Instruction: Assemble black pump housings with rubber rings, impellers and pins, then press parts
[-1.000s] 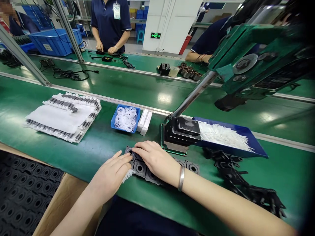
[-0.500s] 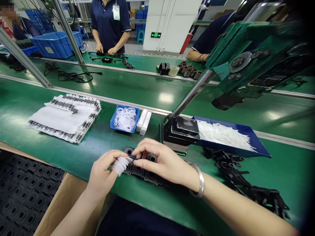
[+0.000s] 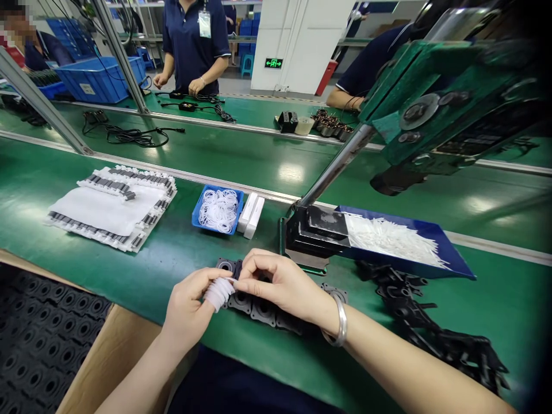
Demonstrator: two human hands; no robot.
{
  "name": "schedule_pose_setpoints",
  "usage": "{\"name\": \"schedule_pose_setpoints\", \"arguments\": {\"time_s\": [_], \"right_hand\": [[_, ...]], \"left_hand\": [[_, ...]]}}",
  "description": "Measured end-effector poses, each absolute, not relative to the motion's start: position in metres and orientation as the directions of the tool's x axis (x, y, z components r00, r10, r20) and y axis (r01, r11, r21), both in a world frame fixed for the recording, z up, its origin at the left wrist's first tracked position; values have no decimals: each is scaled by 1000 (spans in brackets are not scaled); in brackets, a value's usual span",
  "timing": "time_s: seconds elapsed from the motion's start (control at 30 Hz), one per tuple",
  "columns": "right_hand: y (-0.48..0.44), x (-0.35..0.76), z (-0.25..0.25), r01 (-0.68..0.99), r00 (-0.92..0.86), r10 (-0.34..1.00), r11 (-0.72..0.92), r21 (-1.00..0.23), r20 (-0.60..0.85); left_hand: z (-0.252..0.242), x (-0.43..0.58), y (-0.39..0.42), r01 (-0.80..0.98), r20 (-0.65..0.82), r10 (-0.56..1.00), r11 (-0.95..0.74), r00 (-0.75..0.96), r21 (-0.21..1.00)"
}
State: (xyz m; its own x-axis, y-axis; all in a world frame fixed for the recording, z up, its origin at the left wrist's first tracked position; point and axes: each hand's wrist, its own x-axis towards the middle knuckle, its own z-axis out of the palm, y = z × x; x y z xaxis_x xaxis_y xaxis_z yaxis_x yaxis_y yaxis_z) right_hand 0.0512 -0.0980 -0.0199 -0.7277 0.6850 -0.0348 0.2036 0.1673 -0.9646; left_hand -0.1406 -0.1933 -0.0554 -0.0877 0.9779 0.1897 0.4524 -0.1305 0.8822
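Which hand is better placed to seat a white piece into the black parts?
Likely right hand: its fingertips pinch at the white bundle, above the black parts; left hand grips the bundle.

The conveyor belt point(image 3: 181, 253) is glossy green from end to end, with a silver rail point(image 3: 185, 175) along it. The stack of rings point(image 3: 219, 292) is plain white, and the square parts point(image 3: 254, 307) under it are matt black, each with a round ringed centre. The small tray point(image 3: 198, 221) is bright blue, its loops point(image 3: 219, 208) are white, and so are the two boxes point(image 3: 251, 214). The long tray point(image 3: 452, 259) is dark blue and holds white strips point(image 3: 388, 237). The press point(image 3: 435, 86) is green on a black base point(image 3: 314, 233). The sheet point(image 3: 103, 208) is white, bordered by rows of grey-and-black pieces. The foam tray point(image 3: 38, 339) is black with a regular grid of circles. The bangle point(image 3: 338, 328) is silver, and a co-worker's shirt point(image 3: 194, 34) is navy
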Motion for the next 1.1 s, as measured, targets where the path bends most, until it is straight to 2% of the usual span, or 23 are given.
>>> {"name": "schedule_pose_setpoints", "arguments": {"time_s": [0.13, 0.23, 0.3, 0.4, 0.5, 0.63, 0.73, 0.83, 0.97, 1.1], "right_hand": [[-90, 55, -24, 231, -676, 736, 172, -958, -31], [-84, 59, -30, 337, -625, 781, 289, -896, 17], [-82, 59, -36, 437, -620, 785, 364, -822, 17], [-80, 58, -43, 536, -624, 781, 427, -728, -2], [-82, 56, -45, 572, -627, 779, 481, -664, 25], [-83, 56, -44, 587, -640, 768, 515, -624, 32], [-84, 58, -45, 599, -637, 769, 529, -601, 43], [-86, 63, -46, 581, -656, 744, 603, -546, 124], [-95, 73, -46, 517, -769, 609, 771, -372, 193], [-105, 83, -46, 511, -806, 553, 830, -225, 210]], "left_hand": [[-53, -143, -195, 302, 83, 991, -47, -107, 952], [-55, -151, -195, 393, 156, 978, -90, -139, 915], [-58, -155, -193, 558, 293, 954, -210, -62, 803], [-64, -154, -189, 678, 473, 853, -484, 222, 554], [-67, -145, -185, 666, 501, 740, -651, 449, 364], [-64, -134, -180, 690, 463, 700, -686, 543, 229], [-62, -133, -178, 697, 451, 693, -691, 563, 192], [-62, -134, -177, 698, 428, 698, -691, 574, 190], [-64, -134, -178, 701, 396, 702, -691, 592, 178], [-67, -135, -180, 702, 338, 710, -692, 617, 171]]}}
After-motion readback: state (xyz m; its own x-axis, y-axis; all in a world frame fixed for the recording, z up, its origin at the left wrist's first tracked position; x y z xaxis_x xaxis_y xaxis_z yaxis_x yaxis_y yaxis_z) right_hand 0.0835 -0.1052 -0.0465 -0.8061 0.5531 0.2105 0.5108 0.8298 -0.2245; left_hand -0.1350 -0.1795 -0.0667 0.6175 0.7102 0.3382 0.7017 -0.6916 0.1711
